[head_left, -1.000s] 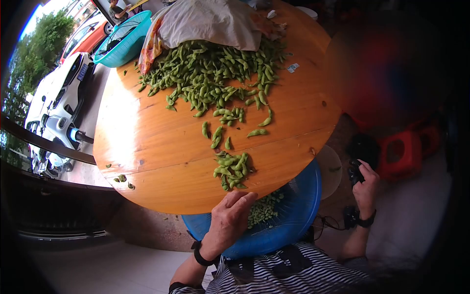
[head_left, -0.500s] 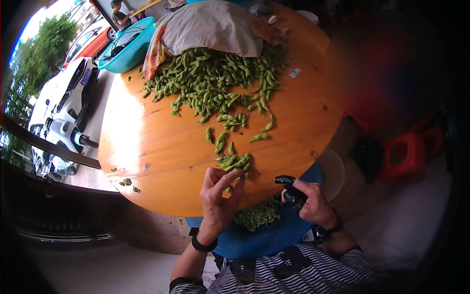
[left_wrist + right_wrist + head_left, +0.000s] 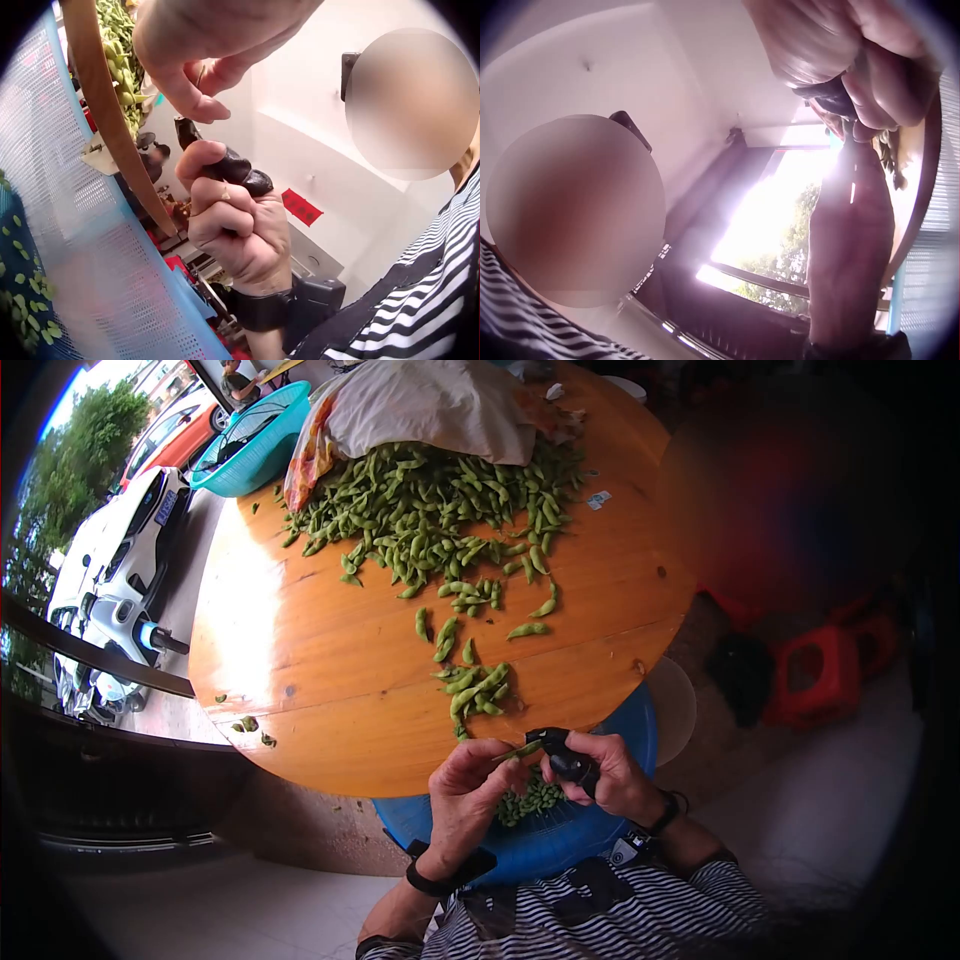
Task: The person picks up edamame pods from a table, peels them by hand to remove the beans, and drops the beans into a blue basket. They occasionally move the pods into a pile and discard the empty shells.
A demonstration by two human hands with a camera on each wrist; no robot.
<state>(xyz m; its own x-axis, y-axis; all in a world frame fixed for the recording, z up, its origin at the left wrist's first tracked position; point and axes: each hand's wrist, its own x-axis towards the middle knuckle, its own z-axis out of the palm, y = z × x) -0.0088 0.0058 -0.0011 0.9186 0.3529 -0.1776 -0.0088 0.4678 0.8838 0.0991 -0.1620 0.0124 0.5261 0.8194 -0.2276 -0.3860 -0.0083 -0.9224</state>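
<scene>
In the head view my left hand [image 3: 462, 800] pinches a green soybean pod [image 3: 527, 749] over the table's near edge. My right hand [image 3: 622, 785] meets it from the right, fingers curled, its black-wrapped thumb [image 3: 572, 762] and forefinger at the pod's end. The left wrist view shows the black covering [image 3: 234, 163] close below the left fingertips; the pod is mostly hidden there. Just beyond the hands lies a small pile of pods [image 3: 478, 690]. Below them, shelled green beans [image 3: 530, 802] lie in a blue basket [image 3: 645, 745].
A large heap of pods [image 3: 420, 510] covers the far part of the round wooden table [image 3: 590, 610], partly under a pale cloth [image 3: 425, 410]. A turquoise basket [image 3: 245, 460] stands at the far left. Red stools [image 3: 815, 675] are on the right.
The left hand reached to the small pile and came back with a pod. My right hand swung in from the far right to meet it above the blue basket.
</scene>
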